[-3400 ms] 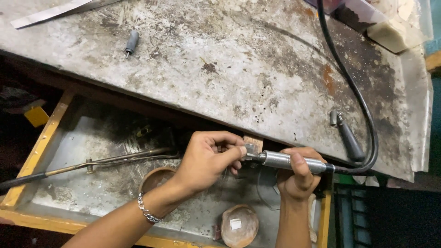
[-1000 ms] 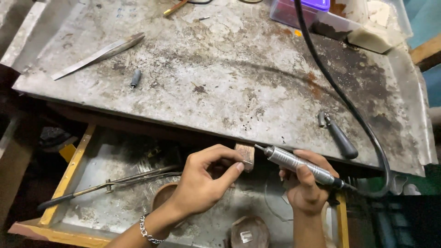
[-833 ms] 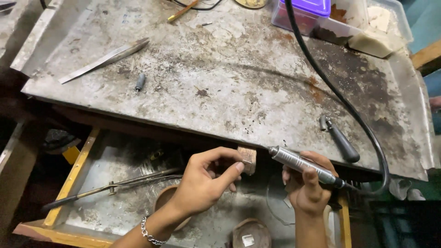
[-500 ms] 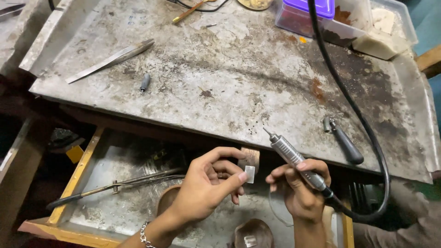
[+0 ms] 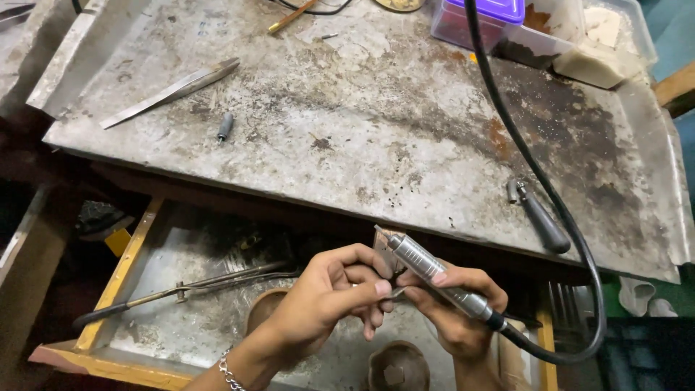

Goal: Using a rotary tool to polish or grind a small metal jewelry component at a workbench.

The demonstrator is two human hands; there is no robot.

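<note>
My right hand (image 5: pixel 452 308) grips a slim silver rotary handpiece (image 5: pixel 434 273), tip angled up and left, with a black flexible cable (image 5: pixel 550 195) looping off to the right and up over the bench. My left hand (image 5: pixel 329 297) is beside it with fingers curled, pinching a small thin metal piece (image 5: pixel 397 291) between thumb and fingertips. Both hands meet over the open drawer (image 5: pixel 108 289), and the right hand's fingers touch the same small piece. A small wooden peg block (image 5: pixel 382 242) juts from the bench edge just behind the tool tip.
On the stained metal bench top (image 5: pixel 362 123) lie long tweezers (image 5: pixel 170 92), a small dark bit (image 5: pixel 225 126), a black-handled tool (image 5: pixel 539 217) and clear plastic boxes (image 5: pixel 499 25). The drawer holds long tongs (image 5: pixel 181 289) and two round cups (image 5: pixel 396 366).
The handpiece tip has lifted off the wooden block and swung upward. My two hands have come together and lowered slightly over the drawer. The view has shifted a little.
</note>
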